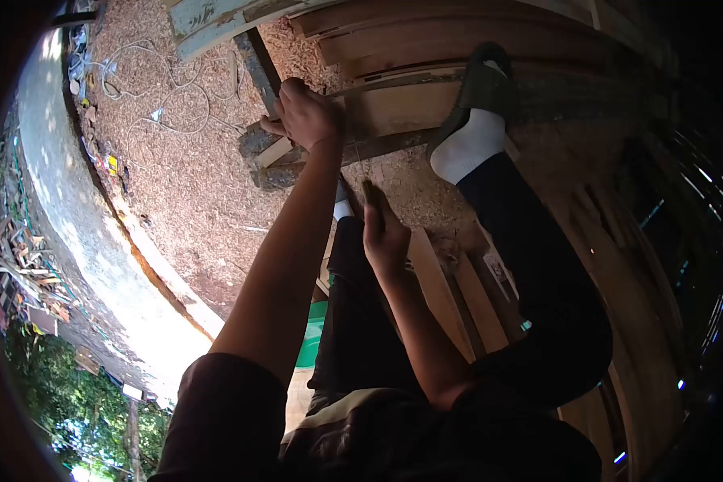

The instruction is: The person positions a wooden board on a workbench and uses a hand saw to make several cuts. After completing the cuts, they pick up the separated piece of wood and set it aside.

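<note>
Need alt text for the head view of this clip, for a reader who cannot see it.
The person's left hand grips a small wood piece against a plank, while the right hand is raised nearby, its grip unclear. A foot in a white sock and sandal braces the plank above sawdust-covered ground.

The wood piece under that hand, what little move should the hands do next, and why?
Probably bring the right hand over to the wood piece too. The left hand already grips it against the plank, and a foot braces that plank, while the right hand hangs apart, nearer the body. What that hand holds, if anything, is unclear.
</note>
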A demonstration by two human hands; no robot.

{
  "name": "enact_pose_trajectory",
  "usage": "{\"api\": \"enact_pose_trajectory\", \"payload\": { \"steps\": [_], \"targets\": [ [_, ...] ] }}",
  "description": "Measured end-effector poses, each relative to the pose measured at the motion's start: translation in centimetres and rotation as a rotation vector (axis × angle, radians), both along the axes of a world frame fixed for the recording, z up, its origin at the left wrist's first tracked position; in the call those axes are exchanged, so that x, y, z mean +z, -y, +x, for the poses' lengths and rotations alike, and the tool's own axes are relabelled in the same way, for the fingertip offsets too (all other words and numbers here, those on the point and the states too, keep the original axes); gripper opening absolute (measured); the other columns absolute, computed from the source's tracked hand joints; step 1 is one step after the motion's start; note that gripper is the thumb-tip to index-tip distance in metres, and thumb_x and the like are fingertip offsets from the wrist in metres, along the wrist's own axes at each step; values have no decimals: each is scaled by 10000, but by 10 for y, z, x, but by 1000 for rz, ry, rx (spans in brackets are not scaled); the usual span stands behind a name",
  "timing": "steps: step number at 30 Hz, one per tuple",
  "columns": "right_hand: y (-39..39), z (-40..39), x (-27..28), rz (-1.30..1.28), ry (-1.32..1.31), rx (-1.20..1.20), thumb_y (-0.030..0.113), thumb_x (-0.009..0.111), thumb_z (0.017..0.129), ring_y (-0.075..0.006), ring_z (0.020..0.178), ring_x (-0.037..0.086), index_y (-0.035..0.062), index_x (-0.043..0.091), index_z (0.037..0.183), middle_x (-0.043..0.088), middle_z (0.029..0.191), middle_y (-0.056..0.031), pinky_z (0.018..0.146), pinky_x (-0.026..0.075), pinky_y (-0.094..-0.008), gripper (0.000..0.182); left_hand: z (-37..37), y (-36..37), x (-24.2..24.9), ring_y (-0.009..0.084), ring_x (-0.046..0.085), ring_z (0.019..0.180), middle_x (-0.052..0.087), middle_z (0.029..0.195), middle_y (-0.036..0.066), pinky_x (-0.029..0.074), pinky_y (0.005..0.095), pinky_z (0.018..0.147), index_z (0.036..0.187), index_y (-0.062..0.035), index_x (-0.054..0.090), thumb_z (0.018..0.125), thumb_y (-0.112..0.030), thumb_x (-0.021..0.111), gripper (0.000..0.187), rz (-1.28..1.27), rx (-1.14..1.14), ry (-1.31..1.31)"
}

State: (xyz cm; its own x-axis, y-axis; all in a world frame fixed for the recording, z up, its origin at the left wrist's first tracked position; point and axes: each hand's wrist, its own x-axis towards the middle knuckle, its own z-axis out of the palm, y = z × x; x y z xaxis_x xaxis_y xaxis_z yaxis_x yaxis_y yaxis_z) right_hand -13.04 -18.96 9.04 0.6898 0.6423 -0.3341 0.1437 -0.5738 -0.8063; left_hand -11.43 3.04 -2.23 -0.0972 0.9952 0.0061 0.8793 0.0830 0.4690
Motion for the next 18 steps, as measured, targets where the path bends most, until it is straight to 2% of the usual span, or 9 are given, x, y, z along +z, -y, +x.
{"api": "enact_pose_trajectory", "payload": {
  "steps": [3, 4, 7, 9, 11, 12, 15, 17, 18],
  "targets": [
    [-70, 39, 14, -363, -380, 41, 188, 557, 1111, -175, 1168, 729, 7, 659, 1438, 728, 1363, -196, 993, 558, -327, 387, -4, 4, 3, 319, 624, 1092, 639, 996, 37, 101, 691, 1211, 1024, -142, 557, 989, -107, 534, 54, 3, 28, 31],
    [-40, 17, 2, -11, -148, -27, 246, 583, 1103, -319, 1141, 758, 61, 670, 1420, 763, 1228, -219, 906, 607, -367, 378, -2, 0, 5, 319, 622, 1089, 636, 997, 39, 101, 693, 1210, 1024, -138, 555, 987, -106, 533, 53, 10, 33, 32],
    [58, -18, -6, 100, 57, 18, 295, 572, 1109, -308, 1047, 785, 55, 653, 1435, 772, 1115, -246, 825, 602, -398, 412, -1, -4, 4, 320, 617, 1081, 635, 1011, 45, 105, 698, 1208, 1029, -128, 552, 991, -107, 526, 51, 17, 29, 42],
    [21, -3, 10, 48, 34, 21, 302, 541, 1119, -285, 1079, 778, 30, 645, 1446, 770, 1169, -242, 844, 606, -396, 438, -2, 1, 4, 323, 614, 1088, 636, 1015, 53, 109, 701, 1205, 1036, -124, 552, 997, -108, 524, 51, -30, 5, 34],
    [-68, 34, 25, -342, -180, 91, 282, 532, 1120, -264, 1225, 725, 16, 644, 1453, 736, 1334, -200, 969, 596, -366, 440, 2, -3, 5, 325, 612, 1088, 636, 1019, 62, 116, 703, 1202, 1037, -122, 554, 991, -106, 533, 53, -32, 22, 27],
    [-62, 29, 23, -350, -184, 88, 282, 532, 1120, -264, 1225, 725, 16, 644, 1453, 736, 1334, -200, 969, 596, -366, 440, 0, 0, 4, 324, 612, 1087, 637, 1017, 64, 118, 703, 1202, 1038, -119, 556, 992, -109, 533, 53, -15, 21, 24],
    [-13, 6, -2, -47, -202, -48, 285, 539, 1116, -287, 1215, 731, 20, 654, 1441, 742, 1319, -201, 960, 597, -366, 435, -2, -2, 5, 324, 614, 1092, 640, 1018, 65, 125, 704, 1200, 1041, -117, 558, 997, -113, 526, 55, 1, 12, 20],
    [71, -23, -7, 83, 180, 145, 302, 563, 1108, -318, 1054, 782, 38, 648, 1446, 771, 1167, -243, 835, 602, -385, 438, -1, -3, 5, 325, 616, 1097, 641, 1020, 64, 129, 704, 1200, 1043, -117, 559, 1001, -114, 519, 58, -10, 11, 19],
    [66, -20, -7, 81, 179, 149, 302, 563, 1108, -318, 1054, 782, 38, 648, 1446, 771, 1167, -243, 835, 602, -385, 438, -2, -4, 4, 327, 617, 1104, 641, 1017, 62, 131, 708, 1199, 1039, -120, 559, 1002, -115, 518, 56, -17, 24, 30]
  ]
}}
